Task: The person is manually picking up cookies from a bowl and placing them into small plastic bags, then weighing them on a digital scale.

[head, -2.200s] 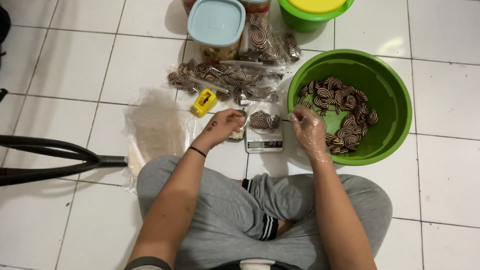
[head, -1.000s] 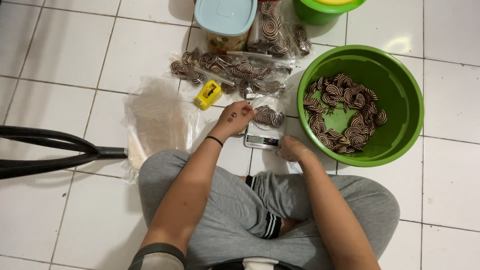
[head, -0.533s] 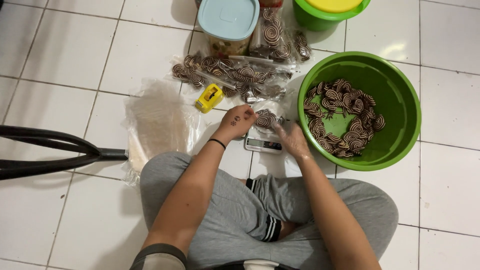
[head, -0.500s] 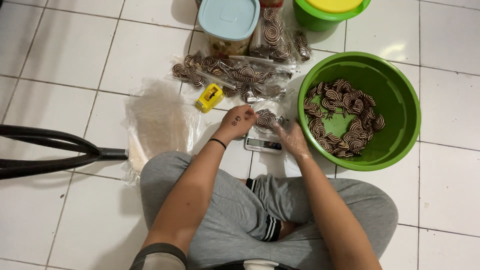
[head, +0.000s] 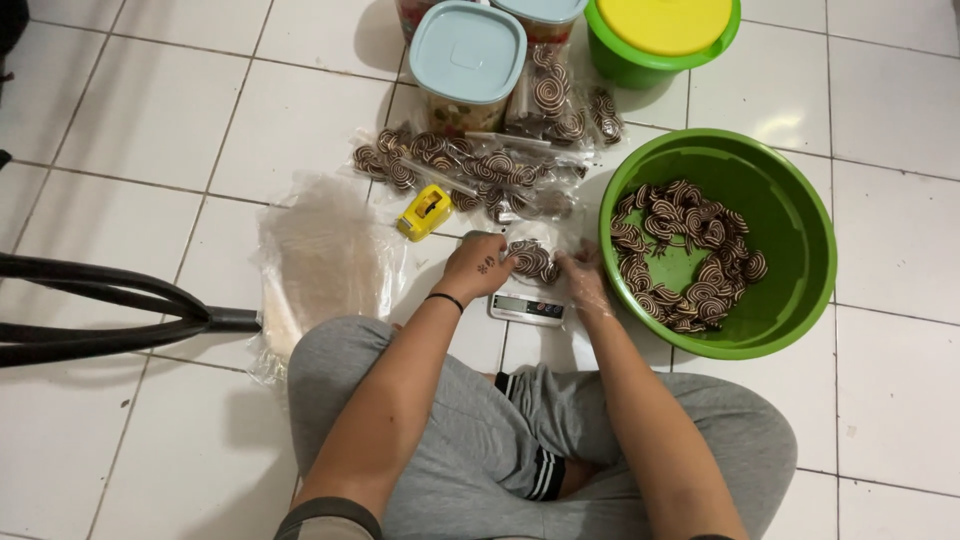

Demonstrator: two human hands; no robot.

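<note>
Holding a bag of spiral cookies [head: 530,260] between left hand [head: 478,268] and right hand [head: 580,282], grip seemingly closed, over scale [head: 527,308].

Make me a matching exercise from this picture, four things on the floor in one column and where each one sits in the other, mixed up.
Things:
1. green basin
2. yellow tape dispenser
3. small scale
4. stack of clear bags

Places:
A. under the bag of swirl cookies held by both hands
B. to the right of the right hand
C. beyond the left hand, beside the filled packets
D. beside the left knee

Pairs: 1-B, 2-C, 3-A, 4-D
</note>
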